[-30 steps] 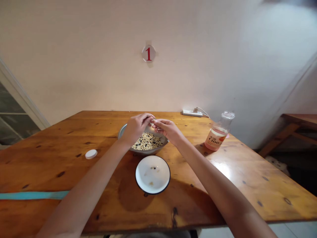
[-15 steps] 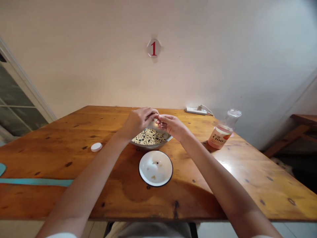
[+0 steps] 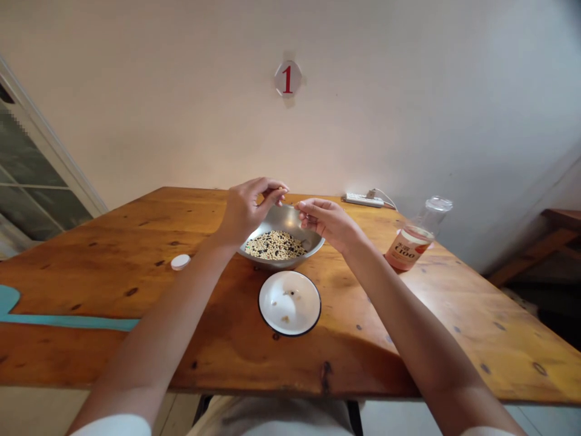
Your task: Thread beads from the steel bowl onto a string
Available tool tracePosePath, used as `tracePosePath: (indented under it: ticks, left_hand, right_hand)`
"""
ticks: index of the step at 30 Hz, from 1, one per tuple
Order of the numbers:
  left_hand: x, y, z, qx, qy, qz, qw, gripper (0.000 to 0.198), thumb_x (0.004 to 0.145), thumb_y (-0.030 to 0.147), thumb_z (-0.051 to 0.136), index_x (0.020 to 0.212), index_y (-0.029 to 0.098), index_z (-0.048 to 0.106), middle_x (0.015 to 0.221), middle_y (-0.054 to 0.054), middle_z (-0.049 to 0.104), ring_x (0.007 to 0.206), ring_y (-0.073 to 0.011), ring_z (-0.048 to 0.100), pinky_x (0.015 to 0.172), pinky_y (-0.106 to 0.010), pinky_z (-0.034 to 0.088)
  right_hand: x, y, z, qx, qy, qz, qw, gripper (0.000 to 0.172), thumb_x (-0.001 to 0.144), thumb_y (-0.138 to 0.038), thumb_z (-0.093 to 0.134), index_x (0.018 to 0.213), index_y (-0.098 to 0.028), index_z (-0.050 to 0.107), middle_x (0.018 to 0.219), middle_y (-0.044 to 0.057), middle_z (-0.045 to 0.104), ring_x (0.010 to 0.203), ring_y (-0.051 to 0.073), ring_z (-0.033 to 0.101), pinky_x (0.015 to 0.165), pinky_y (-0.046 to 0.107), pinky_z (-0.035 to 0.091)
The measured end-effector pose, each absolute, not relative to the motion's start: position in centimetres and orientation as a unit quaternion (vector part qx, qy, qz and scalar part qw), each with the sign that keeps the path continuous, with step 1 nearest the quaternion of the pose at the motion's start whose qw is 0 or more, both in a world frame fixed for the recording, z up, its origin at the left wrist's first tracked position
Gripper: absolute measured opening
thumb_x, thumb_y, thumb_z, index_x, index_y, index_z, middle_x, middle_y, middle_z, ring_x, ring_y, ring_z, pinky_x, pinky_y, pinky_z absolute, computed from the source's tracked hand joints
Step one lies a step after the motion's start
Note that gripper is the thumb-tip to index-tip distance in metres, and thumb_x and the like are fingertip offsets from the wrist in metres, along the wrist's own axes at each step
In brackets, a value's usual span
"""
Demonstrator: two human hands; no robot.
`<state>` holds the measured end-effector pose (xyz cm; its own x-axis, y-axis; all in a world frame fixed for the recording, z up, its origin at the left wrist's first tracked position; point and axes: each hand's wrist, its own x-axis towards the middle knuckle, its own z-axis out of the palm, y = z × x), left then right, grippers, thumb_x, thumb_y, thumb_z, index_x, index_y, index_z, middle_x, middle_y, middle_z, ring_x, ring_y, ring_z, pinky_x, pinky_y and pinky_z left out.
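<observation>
The left hand (image 3: 249, 209) pinches its fingers (image 3: 276, 192) shut and the right hand (image 3: 327, 223) half-curls, both just above a steel bowl (image 3: 290, 219) of mixed beans (image 3: 275, 245), a white enamel plate (image 3: 289, 303) below them.

Cream and black beans (image 3: 275, 245) fill the grey steel bowl (image 3: 290, 221) — the white enamel dish (image 3: 302, 312) is black-rimmed.

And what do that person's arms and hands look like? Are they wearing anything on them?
The left hand and right hand are bare, with no gloves or watch showing. The forearms are bare too, and white sleeves show at the bottom edge of the view.
</observation>
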<state>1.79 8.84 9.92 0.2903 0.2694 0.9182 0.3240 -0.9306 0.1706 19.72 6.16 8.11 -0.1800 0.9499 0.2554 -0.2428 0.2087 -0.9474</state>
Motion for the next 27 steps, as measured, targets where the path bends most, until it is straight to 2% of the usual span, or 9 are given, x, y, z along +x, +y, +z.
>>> tracePosePath:
  ticks: [5,17,27]
  left_hand:
    - [1.86,8.6,10.11,-0.852,-0.175,-0.494,0.019,0.013,0.085,0.027,0.059,0.084,0.018,0.068,0.069,0.001,0.068,0.063,-0.009,0.061,0.063,-0.02,0.045]
    - [1.22,8.42,10.51,-0.87,-0.169,-0.462,-0.035,0.012,0.085,0.027,0.06,0.087,0.02,0.07,0.071,0.001,0.069,0.065,-0.0091,0.062,0.065,-0.021,0.045]
    - [1.56,8.44,10.12,-0.864,-0.177,-0.459,0.105,0.015,0.089,0.026,0.052,0.086,0.017,0.064,0.072,0.0,0.066,0.064,-0.0095,0.059,0.064,-0.021,0.044]
  right_hand:
    - [19.68,5.91,8.34,-0.326,-0.573,0.521,0.542,0.022,0.063,-0.034,0.077,0.069,-0.015,0.068,0.062,-0.002,0.062,0.054,0.005,0.053,0.057,0.02,0.046]
    - [19.62,5.73,8.4,-0.339,-0.584,0.5,0.542,0.022,0.064,-0.035,0.077,0.068,-0.015,0.068,0.063,-0.001,0.062,0.056,0.006,0.052,0.058,0.021,0.046]
    - [19.55,5.66,8.39,-0.337,-0.591,0.498,0.538,0.024,0.065,-0.036,0.076,0.069,-0.015,0.067,0.063,-0.001,0.062,0.056,0.006,0.053,0.06,0.021,0.047]
